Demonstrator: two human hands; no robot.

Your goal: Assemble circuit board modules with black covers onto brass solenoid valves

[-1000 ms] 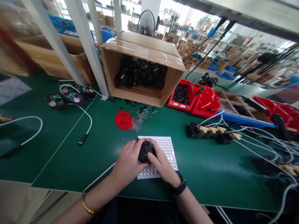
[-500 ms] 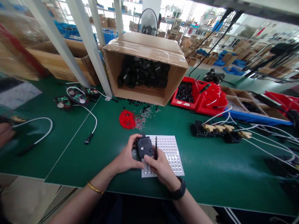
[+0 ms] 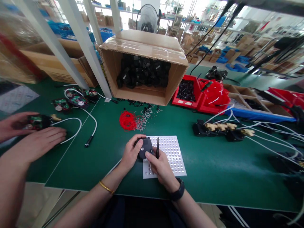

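Observation:
My left hand [image 3: 130,152] is closed around the left side of a black plastic housing [image 3: 147,146], its thumb lying on top beside a small silver disc. My right hand [image 3: 163,166] grips the right lower edge of the same housing with its thumb on the face. Upright between the right fingers stands a slim black tool [image 3: 158,146], which looks like tweezers. Under the hands lies a white sheet [image 3: 183,172] with rows of silver round pieces. Just behind sit a coil of red wire [image 3: 127,120] and a scatter of small metal pins [image 3: 142,122].
A co-worker's hands [image 3: 47,139] hold a circuit-board unit [image 3: 35,122] at the left. The cardboard box [image 3: 140,95] of black housings stands behind. Red bins [image 3: 187,104] are at the back right. Valve units with brass fittings [image 3: 219,127] and white cables lie right.
My left thumb has moved up onto the housing's face, and the left fingers have closed around it. A co-worker's hands have come in from the left with a circuit-board unit.

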